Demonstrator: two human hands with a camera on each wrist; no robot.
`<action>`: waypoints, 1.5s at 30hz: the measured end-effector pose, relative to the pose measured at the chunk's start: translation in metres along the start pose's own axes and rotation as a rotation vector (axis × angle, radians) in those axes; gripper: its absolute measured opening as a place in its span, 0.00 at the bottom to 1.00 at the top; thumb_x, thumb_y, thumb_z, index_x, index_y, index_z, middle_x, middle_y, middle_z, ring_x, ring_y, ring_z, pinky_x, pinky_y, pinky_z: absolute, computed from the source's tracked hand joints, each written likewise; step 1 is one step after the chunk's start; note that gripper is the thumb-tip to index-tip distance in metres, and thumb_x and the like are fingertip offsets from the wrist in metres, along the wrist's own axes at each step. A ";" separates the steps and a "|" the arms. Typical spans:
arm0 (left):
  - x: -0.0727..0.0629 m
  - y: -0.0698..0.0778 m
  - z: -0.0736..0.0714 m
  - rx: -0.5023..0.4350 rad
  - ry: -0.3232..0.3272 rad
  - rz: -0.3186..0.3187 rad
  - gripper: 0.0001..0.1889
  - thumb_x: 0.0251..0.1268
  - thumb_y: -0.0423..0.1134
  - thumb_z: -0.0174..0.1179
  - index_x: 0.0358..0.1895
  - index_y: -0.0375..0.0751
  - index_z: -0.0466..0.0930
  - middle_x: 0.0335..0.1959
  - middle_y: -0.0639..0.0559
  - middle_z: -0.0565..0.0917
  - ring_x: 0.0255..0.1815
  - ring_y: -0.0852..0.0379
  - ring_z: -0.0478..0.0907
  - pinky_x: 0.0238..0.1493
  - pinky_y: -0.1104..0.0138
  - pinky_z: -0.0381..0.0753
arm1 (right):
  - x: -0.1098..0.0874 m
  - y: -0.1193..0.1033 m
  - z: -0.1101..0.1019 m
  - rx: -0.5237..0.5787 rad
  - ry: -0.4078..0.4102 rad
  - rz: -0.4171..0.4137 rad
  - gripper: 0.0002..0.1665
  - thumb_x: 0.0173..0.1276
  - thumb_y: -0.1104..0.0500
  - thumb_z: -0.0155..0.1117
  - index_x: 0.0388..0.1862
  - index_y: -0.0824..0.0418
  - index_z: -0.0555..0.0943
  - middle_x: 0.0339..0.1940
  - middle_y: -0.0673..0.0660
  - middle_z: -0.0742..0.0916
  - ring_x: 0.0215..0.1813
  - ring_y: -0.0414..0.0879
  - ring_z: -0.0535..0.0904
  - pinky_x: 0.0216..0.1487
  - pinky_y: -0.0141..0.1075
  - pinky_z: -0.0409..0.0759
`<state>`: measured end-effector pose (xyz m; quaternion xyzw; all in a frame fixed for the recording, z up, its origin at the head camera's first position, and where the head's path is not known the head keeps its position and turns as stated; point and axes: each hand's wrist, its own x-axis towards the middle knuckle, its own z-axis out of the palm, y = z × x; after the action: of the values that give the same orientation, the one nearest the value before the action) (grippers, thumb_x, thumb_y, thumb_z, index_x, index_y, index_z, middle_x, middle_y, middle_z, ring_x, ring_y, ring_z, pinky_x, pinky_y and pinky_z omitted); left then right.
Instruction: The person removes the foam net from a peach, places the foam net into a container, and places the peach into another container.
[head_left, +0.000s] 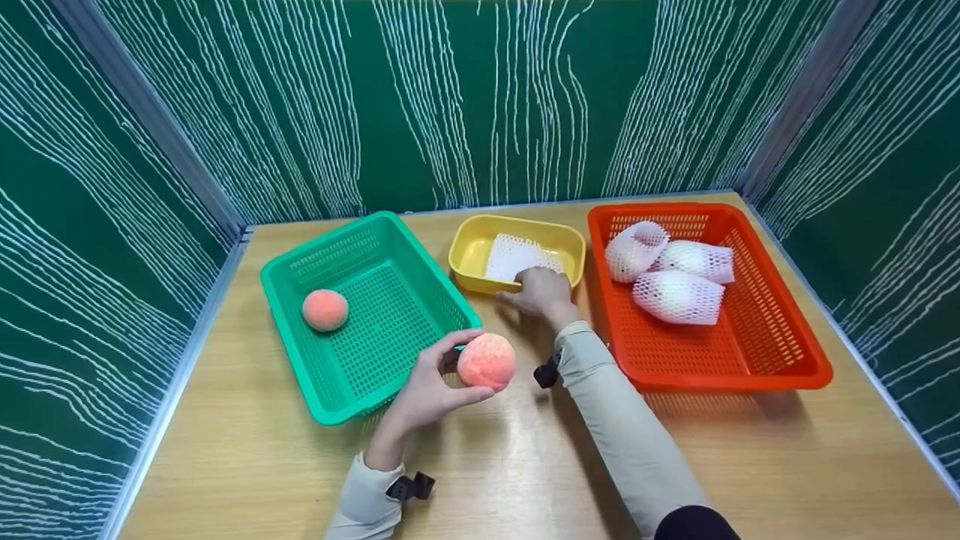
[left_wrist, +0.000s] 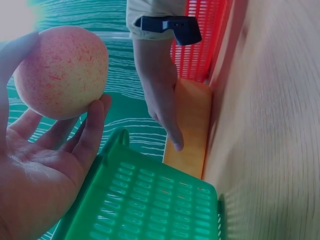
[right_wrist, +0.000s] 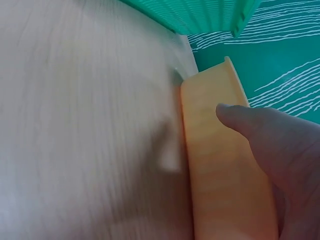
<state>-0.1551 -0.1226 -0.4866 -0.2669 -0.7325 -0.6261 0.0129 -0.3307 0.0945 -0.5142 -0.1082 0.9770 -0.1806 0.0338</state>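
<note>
My left hand [head_left: 435, 386] holds a peach [head_left: 486, 362] between thumb and fingers, above the table by the green basket's near right corner. The left wrist view shows the peach [left_wrist: 62, 72], pink and cream, up close. My right hand [head_left: 544, 292] reaches over the near rim of a small yellow bin [head_left: 469, 251] in which white foam net sleeves [head_left: 512, 255] lie. Its thumb is outside the bin's near wall [right_wrist: 215, 165]; the other fingers are hidden inside, so I cannot tell whether they hold a sleeve.
The green basket [head_left: 390, 225] on the left holds another peach [head_left: 325, 310]. In the red basket [head_left: 780, 300] on the right lie three pale fruits in foam nets [head_left: 679, 298]. Green walls with white lines [head_left: 525, 105] enclose the wooden table [head_left: 525, 480] at the back and sides.
</note>
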 end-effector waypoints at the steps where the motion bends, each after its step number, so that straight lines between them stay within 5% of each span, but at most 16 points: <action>1: 0.000 0.000 0.000 0.001 -0.001 -0.001 0.36 0.46 0.38 0.78 0.63 0.47 0.74 0.54 0.50 0.79 0.49 0.51 0.79 0.48 0.58 0.80 | 0.000 0.000 0.001 -0.004 0.002 -0.002 0.30 0.60 0.33 0.64 0.41 0.58 0.84 0.30 0.55 0.82 0.36 0.54 0.75 0.47 0.51 0.69; 8: 0.002 0.004 0.000 0.011 0.000 -0.015 0.38 0.45 0.31 0.77 0.64 0.41 0.72 0.55 0.48 0.78 0.49 0.50 0.79 0.49 0.57 0.80 | 0.001 0.000 0.003 0.017 0.048 0.001 0.30 0.59 0.37 0.69 0.49 0.59 0.83 0.40 0.57 0.85 0.42 0.55 0.75 0.55 0.54 0.65; 11: 0.004 0.018 -0.001 -0.009 -0.010 -0.011 0.37 0.46 0.28 0.75 0.64 0.36 0.71 0.54 0.45 0.78 0.49 0.49 0.79 0.49 0.56 0.80 | -0.001 -0.004 0.003 0.009 0.110 -0.022 0.33 0.57 0.38 0.71 0.53 0.59 0.81 0.45 0.59 0.84 0.46 0.57 0.75 0.55 0.54 0.64; 19: 0.006 0.044 -0.006 -0.015 -0.024 0.001 0.33 0.50 0.28 0.72 0.63 0.33 0.71 0.55 0.44 0.78 0.49 0.49 0.79 0.50 0.56 0.79 | -0.018 -0.024 -0.011 0.041 0.266 -0.285 0.24 0.62 0.49 0.69 0.53 0.60 0.81 0.50 0.60 0.83 0.50 0.59 0.76 0.53 0.52 0.71; 23: 0.008 0.045 -0.010 0.022 -0.033 0.012 0.33 0.53 0.27 0.70 0.65 0.33 0.70 0.58 0.44 0.76 0.51 0.49 0.77 0.51 0.57 0.79 | -0.036 -0.030 -0.022 0.107 0.216 -0.417 0.23 0.63 0.53 0.69 0.55 0.61 0.80 0.50 0.59 0.83 0.50 0.56 0.77 0.56 0.49 0.74; 30: 0.013 0.025 -0.026 0.025 -0.018 0.022 0.28 0.65 0.35 0.59 0.69 0.41 0.66 0.60 0.46 0.74 0.53 0.49 0.73 0.52 0.58 0.76 | -0.073 -0.034 -0.026 0.197 0.083 -0.514 0.24 0.64 0.53 0.68 0.59 0.57 0.79 0.53 0.54 0.83 0.53 0.49 0.77 0.59 0.44 0.74; 37: 0.018 0.028 -0.036 0.025 0.102 0.124 0.25 0.65 0.45 0.50 0.64 0.41 0.67 0.55 0.45 0.75 0.52 0.46 0.72 0.50 0.56 0.75 | -0.093 -0.044 -0.018 0.169 0.074 -0.644 0.31 0.61 0.57 0.68 0.65 0.55 0.75 0.58 0.55 0.80 0.57 0.50 0.75 0.61 0.46 0.72; 45: 0.021 0.037 -0.040 0.062 0.210 -0.053 0.33 0.53 0.40 0.73 0.62 0.46 0.68 0.56 0.48 0.74 0.54 0.49 0.72 0.51 0.53 0.76 | -0.096 -0.049 -0.005 0.099 0.177 -0.739 0.28 0.60 0.56 0.71 0.60 0.55 0.78 0.58 0.58 0.79 0.56 0.51 0.75 0.58 0.44 0.73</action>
<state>-0.1709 -0.1491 -0.4364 -0.1800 -0.7530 -0.6277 0.0812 -0.2278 0.0734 -0.4893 -0.4353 0.8614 -0.2363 -0.1128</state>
